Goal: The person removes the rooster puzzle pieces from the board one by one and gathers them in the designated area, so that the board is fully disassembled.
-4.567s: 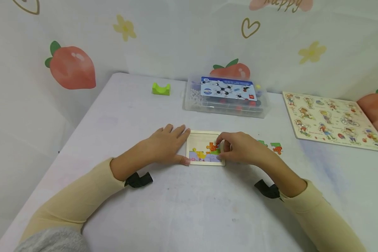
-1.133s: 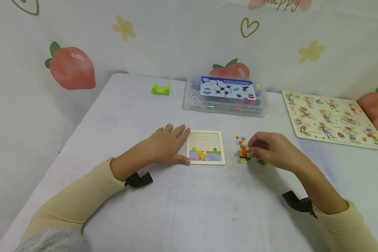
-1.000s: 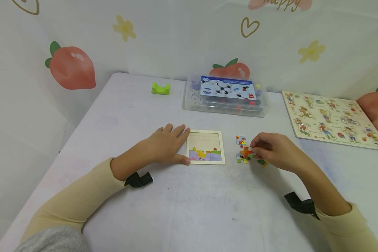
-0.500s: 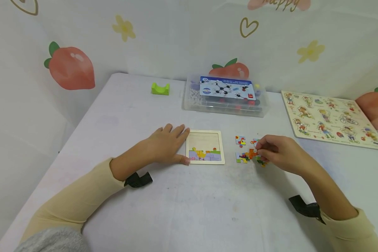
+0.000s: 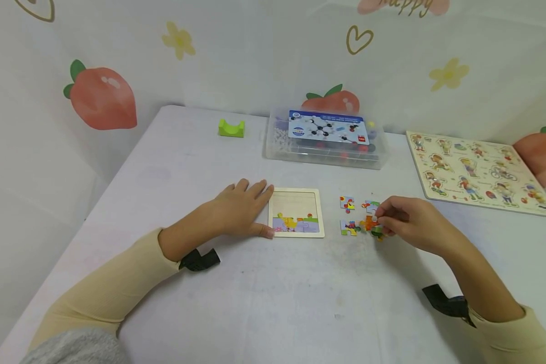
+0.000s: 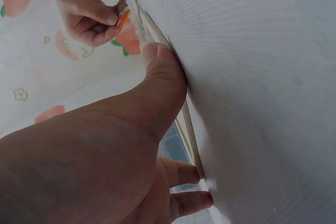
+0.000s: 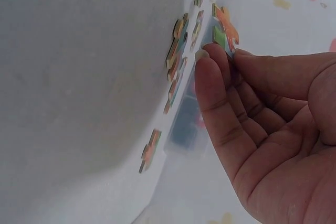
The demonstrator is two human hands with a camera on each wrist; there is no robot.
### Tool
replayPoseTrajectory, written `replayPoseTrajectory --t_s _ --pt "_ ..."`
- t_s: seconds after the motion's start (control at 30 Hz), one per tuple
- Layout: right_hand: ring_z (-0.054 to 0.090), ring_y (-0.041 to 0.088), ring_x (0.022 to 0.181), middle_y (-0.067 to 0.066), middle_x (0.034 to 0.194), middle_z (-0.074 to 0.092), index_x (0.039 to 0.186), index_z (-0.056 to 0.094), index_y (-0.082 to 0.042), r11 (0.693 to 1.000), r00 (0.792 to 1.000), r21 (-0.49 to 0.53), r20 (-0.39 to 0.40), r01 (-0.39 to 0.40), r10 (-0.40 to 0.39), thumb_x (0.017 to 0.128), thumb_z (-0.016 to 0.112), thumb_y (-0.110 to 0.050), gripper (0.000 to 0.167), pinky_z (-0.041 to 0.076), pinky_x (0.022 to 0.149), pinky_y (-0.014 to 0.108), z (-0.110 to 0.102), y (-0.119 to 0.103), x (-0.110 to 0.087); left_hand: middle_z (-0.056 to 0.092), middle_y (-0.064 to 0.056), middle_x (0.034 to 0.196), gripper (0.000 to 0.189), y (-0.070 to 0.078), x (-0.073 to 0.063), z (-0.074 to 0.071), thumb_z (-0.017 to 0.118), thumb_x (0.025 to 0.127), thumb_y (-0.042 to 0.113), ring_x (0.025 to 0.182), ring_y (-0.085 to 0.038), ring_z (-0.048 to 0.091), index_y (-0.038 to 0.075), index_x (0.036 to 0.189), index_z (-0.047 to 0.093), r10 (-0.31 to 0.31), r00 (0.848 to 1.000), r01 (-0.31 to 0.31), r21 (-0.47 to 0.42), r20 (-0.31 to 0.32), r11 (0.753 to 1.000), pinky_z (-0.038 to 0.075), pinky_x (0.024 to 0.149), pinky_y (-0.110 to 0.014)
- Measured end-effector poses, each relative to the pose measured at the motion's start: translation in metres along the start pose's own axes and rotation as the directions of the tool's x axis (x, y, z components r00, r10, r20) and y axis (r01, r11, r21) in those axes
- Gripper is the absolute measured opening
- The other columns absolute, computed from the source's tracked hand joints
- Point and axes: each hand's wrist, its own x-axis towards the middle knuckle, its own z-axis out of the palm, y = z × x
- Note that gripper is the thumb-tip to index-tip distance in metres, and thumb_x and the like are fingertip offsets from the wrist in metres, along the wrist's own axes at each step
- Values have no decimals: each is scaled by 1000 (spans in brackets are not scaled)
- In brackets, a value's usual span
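- Puzzle tray (image 5: 296,203): pale wood, shallow, flat at the centre of the head view, its upper part bare.
- Fitted pieces (image 5: 296,225): purple, yellow and green, along the tray's lower part.
- Orange piece (image 5: 369,222): partly green, held up, tilted, right of centre.
- Loose pieces (image 5: 347,203): brightly printed, flat, right of the tray, some partly hidden.

Partly obscured by your right hand (image 5: 409,222): orange puzzle piece (image 5: 368,223). Cut off at four o'clock, head view: your right sleeve (image 5: 511,334).
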Motion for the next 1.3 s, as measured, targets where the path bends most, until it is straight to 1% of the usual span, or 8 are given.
replayPoseTrajectory --t_s 0.3,0.53,0.77,0.93,1.07,1.3 --pt "65 17 71 5 89 70 98 68 -2 998 1000 -66 -19 -17 16 91 71 1 8 54 64 27 -9 8 -6 19 -17 164 106 -1 0 1 53 89 74 140 -43 30 5 161 17 6 1000 -6 7 -4 1000 34 109 -56" --pt "66 17 70 7 90 70 97 67 0 998 999 -53 -21 -37 36 90 69 5 9 55 64 28 -14 19 -11 18 -17 164 106 -1 1 1 52 89 74 141 -43 29 5 161 17 2 1000 -1 4 -1 1000 33 109 -56" --pt "64 16 71 6 90 70 100 68 0 991 996 -94 -16 -90 89 94 67 0 6 55 63 28 -22 30 -12 19 -17 164 106 0 0 1 52 89 74 140 -43 30 4 160 17 6 1000 -6 12 -7 1000 34 109 -56" --pt "64 15 71 8 90 69 100 66 3 991 994 -80 -13 -105 104 93 67 2 8 56 63 28 -26 38 -14 20 -18 164 106 0 0 2 52 89 74 140 -43 30 4 160 18 8 1000 -8 16 -12 1000 34 109 -56" --pt "63 14 70 8 87 68 100 65 4 990 992 -64 -1 -126 126 93 68 1 8 55 63 28 -28 44 -15 19 -17 164 106 -1 1 2 52 89 75 140 -43 30 4 160 17 10 1000 -10 16 -10 1000 34 109 -56" --pt "63 16 69 7 86 68 100 67 5 989 988 -44 65 -139 142 93 67 2 8 56 63 29 -31 51 -15 19 -17 164 107 -1 1 2 52 89 75 140 -43 30 4 160 17 8 1000 -8 10 -9 1000 33 109 -57"
